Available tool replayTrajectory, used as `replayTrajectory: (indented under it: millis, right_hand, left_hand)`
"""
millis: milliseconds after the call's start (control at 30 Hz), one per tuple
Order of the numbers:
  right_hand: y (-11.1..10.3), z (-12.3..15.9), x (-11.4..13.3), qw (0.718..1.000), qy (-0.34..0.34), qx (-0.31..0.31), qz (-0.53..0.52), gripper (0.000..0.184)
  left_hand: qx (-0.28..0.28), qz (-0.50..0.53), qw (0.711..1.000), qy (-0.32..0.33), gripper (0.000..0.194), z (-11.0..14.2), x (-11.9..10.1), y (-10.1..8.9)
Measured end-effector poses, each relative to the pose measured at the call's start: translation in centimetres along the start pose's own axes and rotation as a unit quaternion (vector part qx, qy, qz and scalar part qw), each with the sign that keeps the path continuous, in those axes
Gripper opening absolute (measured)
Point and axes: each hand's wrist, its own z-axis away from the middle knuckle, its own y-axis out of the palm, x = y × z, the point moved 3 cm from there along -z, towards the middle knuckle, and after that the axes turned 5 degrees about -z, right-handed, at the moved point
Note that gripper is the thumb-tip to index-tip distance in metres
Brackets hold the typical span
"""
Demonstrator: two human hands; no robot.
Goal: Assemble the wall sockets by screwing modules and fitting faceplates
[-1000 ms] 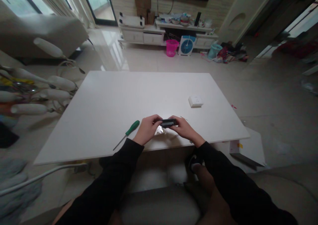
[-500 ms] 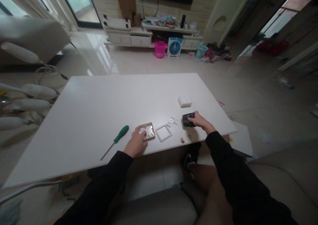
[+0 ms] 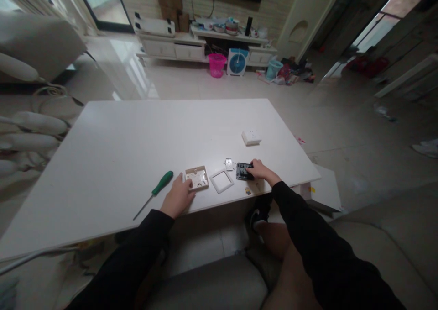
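My left hand grips the left side of a white socket back box, which lies with its hollow side up on the table. My right hand is closed on the right edge of a black socket module, low at the tabletop; whether it rests there I cannot tell. Between them lie a white square frame and a small white plate. A brass-coloured small part is near the front edge. Left of my left hand lies a screwdriver with a green handle.
A closed white wall socket stands farther back on the white table. Beyond the table are a pink basket, a blue fan and a low cabinet. A white box stands off the table's right side.
My right hand has brought the black socket module left and slightly down, beside the small plate, which has been shifted and turned. My left hand keeps its hold on the back box.
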Motion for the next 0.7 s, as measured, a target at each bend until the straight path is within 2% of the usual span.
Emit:
replayTrajectory:
  millis: [100,267,333,400,467,533,633,700]
  right_hand:
    - [-0.2,1.2,1.5,0.999,-0.022,0.000,0.037,0.029]
    - [-1.5,3.3,4.5,0.995,-0.072,-0.020,0.059,0.040]
    - [-0.9,4.1,6.3,0.994,-0.101,-0.028,0.017,0.038]
    - [0.8,4.8,8.2,0.987,-0.122,-0.009,-0.102,0.032]
    - [3.2,5.3,9.7,0.962,-0.102,0.011,-0.251,0.031]
    - [6.0,5.7,10.4,0.904,-0.005,0.038,-0.426,0.037]
    - [9.5,6.4,11.2,0.865,0.050,0.085,-0.492,0.035]
    - [10.8,6.8,11.5,0.836,0.061,0.111,-0.534,0.029]
  left_hand:
    - [0.008,0.008,1.000,0.018,0.008,-0.3,0.1,-0.1]
    - [-0.016,0.054,0.998,0.027,0.011,-0.5,-0.1,-0.8]
    - [-0.039,0.073,0.996,0.023,0.009,-0.6,-0.2,-1.1]
    - [-0.068,0.097,0.993,0.024,0.008,-0.7,-0.4,-1.3]
    - [-0.092,0.127,0.987,0.035,0.008,-0.7,-0.8,-1.5]
    - [-0.112,0.157,0.980,0.055,0.008,-0.7,-1.4,-1.7]
    - [-0.136,0.184,0.970,0.079,0.008,-0.5,-2.1,-2.4]
    - [-0.146,0.191,0.966,0.093,0.008,-0.2,-2.6,-3.0]
